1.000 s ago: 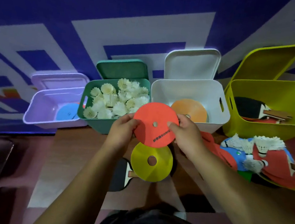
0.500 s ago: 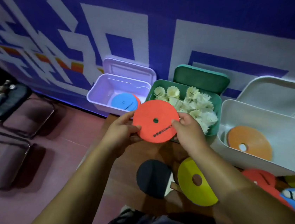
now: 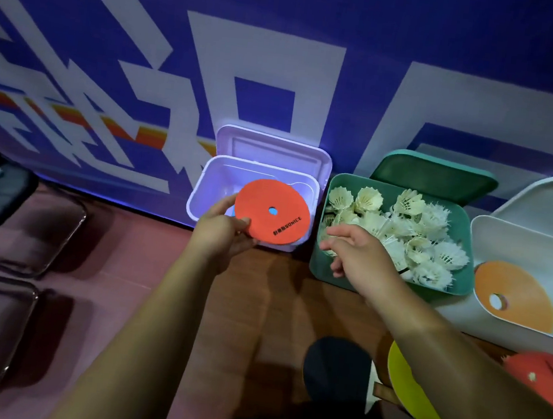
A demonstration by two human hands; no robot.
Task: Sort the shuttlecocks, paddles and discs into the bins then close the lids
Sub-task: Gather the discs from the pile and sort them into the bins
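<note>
We see the left hand (image 3: 220, 234) pinching the left edge of a red disc (image 3: 272, 211), thumb on top and fingers beneath. The disc is held nearly flat over the open lavender bin (image 3: 214, 181), which stands at the worktop's (image 3: 274, 305) far left corner with its lid (image 3: 272, 146) tipped up behind. A blue disc (image 3: 233, 212) lies inside the bin and shows through the red disc's centre hole.

The right hand (image 3: 362, 257) is free, with its fingers loosely spread and nothing in them. It hovers over the near left corner of the green bin (image 3: 322, 266), which is full of white shuttlecocks (image 3: 403, 230). Just right of that, a white bin (image 3: 482, 239) holds an orange disc (image 3: 516, 298). Near the worktop's front edge we find a black paddle (image 3: 336, 364) beside a yellow disc (image 3: 409, 390).
</note>
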